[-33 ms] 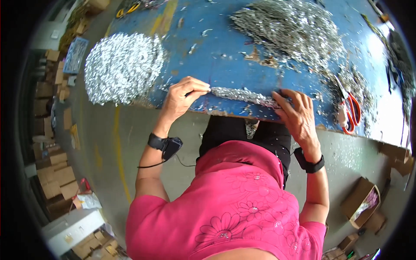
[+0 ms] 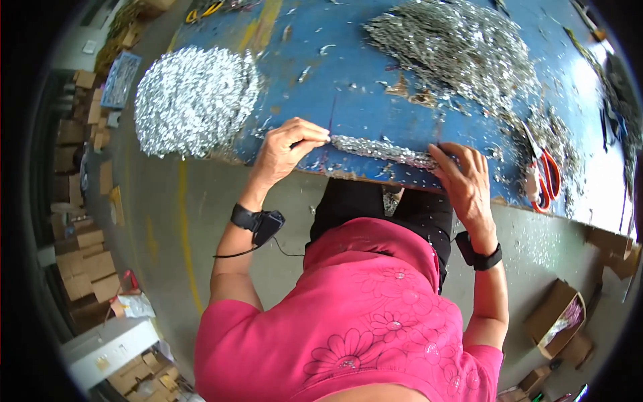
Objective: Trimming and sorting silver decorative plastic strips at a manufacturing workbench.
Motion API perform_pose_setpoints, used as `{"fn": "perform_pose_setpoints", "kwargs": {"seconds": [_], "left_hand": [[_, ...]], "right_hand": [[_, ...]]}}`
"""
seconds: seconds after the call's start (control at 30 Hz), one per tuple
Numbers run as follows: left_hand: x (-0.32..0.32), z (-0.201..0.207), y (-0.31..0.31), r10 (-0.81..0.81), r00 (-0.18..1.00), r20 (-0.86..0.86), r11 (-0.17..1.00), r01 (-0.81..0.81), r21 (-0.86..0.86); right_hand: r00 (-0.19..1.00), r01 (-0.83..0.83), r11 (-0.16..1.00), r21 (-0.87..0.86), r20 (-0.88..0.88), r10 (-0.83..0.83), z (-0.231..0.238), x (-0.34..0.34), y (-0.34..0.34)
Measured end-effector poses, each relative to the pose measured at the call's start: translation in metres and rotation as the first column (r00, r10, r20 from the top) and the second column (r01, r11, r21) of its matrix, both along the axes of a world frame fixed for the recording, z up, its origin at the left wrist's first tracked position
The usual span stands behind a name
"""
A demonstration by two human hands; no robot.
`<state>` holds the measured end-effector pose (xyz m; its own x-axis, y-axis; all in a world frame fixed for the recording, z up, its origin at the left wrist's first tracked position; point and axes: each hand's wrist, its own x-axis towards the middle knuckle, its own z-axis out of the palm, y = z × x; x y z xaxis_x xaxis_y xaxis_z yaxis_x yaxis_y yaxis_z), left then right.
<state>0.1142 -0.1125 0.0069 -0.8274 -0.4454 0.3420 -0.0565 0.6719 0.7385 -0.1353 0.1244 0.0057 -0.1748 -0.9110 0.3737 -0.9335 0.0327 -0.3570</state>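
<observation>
A narrow bundle of silver tinsel (image 2: 382, 149) lies along the front edge of the blue tabletop, stretched between my two hands. My left hand (image 2: 288, 151) pinches at its left end, thumb and forefinger pressed together. At the other end, my right hand (image 2: 467, 179) has its thumb and curled fingers closed on the tinsel; the hand hides part of that end. Past each end a thin dark line runs across the tabletop. Scissors with orange-red handles (image 2: 550, 175) rest to the right of my right hand, blades pointing away.
A bright round heap of silver tinsel (image 2: 194, 100) sits at the table's left edge. A larger, greyer tinsel heap (image 2: 462, 53) spreads at the far right. Loose scraps litter the blue table (image 2: 321, 74). Yellow-handled pliers (image 2: 204, 12) lie far left. Cardboard boxes (image 2: 87, 271) line the floor.
The whole view has shifted slightly, with the table and heaps sitting a little further right. Both hands keep their hold on the tinsel bundle.
</observation>
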Motion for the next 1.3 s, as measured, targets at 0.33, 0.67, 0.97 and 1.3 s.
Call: {"fn": "perform_pose_setpoints", "kwargs": {"seconds": [0.33, 0.67, 0.97, 1.3], "left_hand": [[0.012, -0.006, 0.003, 0.059, 0.998, 0.016, 0.997, -0.058, -0.041], [0.012, -0.008, 0.008, 0.022, 1.000, -0.004, 0.990, -0.022, -0.142], [0.019, -0.007, 0.006, 0.078, 0.997, -0.020, 0.988, -0.080, -0.132], [0.014, -0.009, 0.006, 0.060, 0.997, -0.039, 0.990, -0.065, -0.126]], "right_hand": [[0.998, 0.041, 0.994, -0.103, 0.046, -0.036, -0.002, 0.007, 0.005], [0.985, 0.104, 0.991, -0.090, 0.149, -0.089, -0.008, 0.000, 0.015], [0.967, 0.114, 0.989, -0.099, 0.240, -0.087, -0.009, 0.007, 0.009], [0.976, 0.103, 0.989, -0.103, 0.204, -0.080, -0.005, 0.004, 0.018]]}}
